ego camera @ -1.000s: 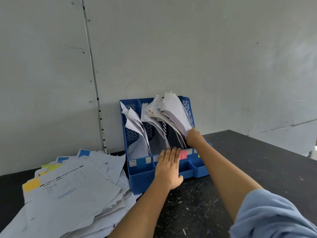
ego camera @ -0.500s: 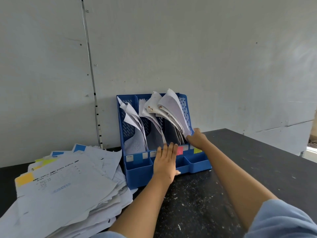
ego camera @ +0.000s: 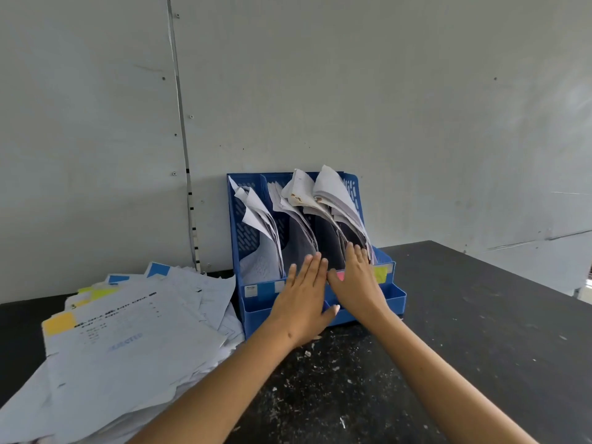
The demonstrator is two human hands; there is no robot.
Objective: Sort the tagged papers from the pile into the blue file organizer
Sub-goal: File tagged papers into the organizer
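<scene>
- Both hands lie flat against the front of the blue file organizer (ego camera: 238,225), which stands against the wall (ego camera: 416,107). I take it they are steadying it or squaring the filed sheets.
- The left hand (ego camera: 302,298) has straight fingers close together, holding nothing.
- The right hand (ego camera: 355,283) is the same, fingers extended over the pink tag (ego camera: 340,276).
- Curled papers (ego camera: 333,197) fill the slots.
- The pile (ego camera: 128,341) sits left of it on the dark table (ego camera: 480,331), yellow tag (ego camera: 59,322) uppermost, so much sorting remains.
</scene>
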